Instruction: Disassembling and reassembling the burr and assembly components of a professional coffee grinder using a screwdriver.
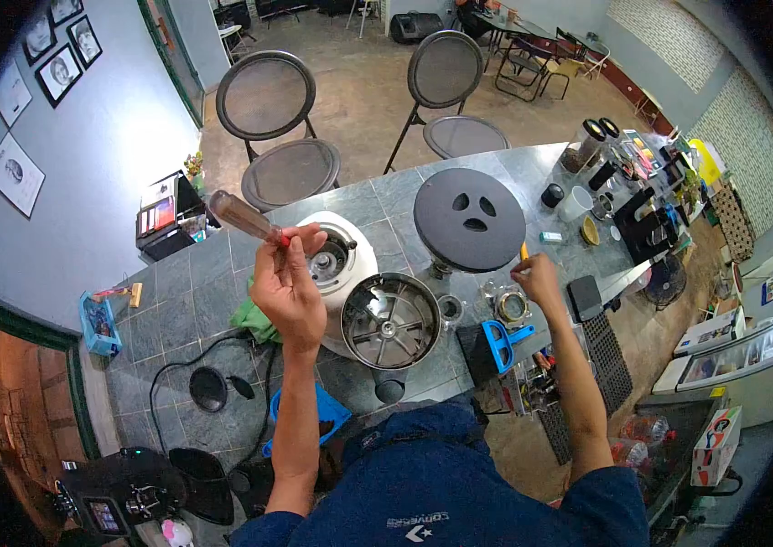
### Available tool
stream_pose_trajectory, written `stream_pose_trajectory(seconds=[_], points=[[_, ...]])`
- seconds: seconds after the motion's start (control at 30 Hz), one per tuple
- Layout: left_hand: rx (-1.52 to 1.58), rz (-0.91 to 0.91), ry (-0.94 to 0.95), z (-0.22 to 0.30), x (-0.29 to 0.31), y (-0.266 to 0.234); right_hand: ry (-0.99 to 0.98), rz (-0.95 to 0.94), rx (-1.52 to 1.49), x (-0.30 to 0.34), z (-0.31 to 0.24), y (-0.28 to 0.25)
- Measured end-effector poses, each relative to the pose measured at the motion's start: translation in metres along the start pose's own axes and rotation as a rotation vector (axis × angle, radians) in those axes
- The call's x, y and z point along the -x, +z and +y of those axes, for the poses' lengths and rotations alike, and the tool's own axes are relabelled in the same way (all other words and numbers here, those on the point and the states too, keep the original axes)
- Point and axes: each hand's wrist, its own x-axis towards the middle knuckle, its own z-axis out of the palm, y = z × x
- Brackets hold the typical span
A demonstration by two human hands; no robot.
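Note:
My left hand (290, 287) is raised over the counter, its fingers closed on a screwdriver (242, 215) with a see-through brown handle and a red collar. Behind it stands a white round machine (357, 251) with an open top and metal parts inside. In front of the machine is a shiny metal drum (377, 351) with vanes around a central hub. Farther right my right hand (541, 276) is closed on a thin yellow stick-like thing (524, 250), mostly hidden by the fingers. Beside it sits a black round disc (468, 239) with three leaf-shaped holes.
A blue dustpan-like piece (501, 345), glass jars (578, 153) and cups line the right side. A blue basket (100, 324), green cloth (254, 319), black cable (156, 387) and small black funnel-like part (208, 389) lie left. Two chairs (290, 173) stand beyond the tiled counter (190, 292).

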Motion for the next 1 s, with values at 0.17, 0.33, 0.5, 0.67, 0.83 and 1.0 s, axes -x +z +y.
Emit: stream_pose_trajectory(seconds=[0.17,0.33,0.5,0.67,0.83,1.0], points=[[0.024,0.053,0.008,-0.006,0.003,-0.002,0.098,-0.145,0.173,-0.038,-0.001,0.058],[0.094,0.071,-0.048,-0.009,-0.003,-0.001,0.097,-0.340,0.272,-0.055,0.023,0.097],[0.057,0.024,-0.048,-0.007,-0.002,0.000,0.030,-0.141,0.237,-0.044,0.018,0.102],[0.054,0.081,-0.042,-0.009,-0.002,-0.007,0.101,-0.198,0.159,-0.037,-0.021,0.079],[0.057,0.069,-0.054,-0.004,-0.001,-0.011,-0.082,0.011,0.061,-0.046,-0.002,0.106],[0.065,0.032,-0.067,-0.010,-0.002,-0.002,-0.121,0.161,0.052,-0.063,0.059,0.148]])
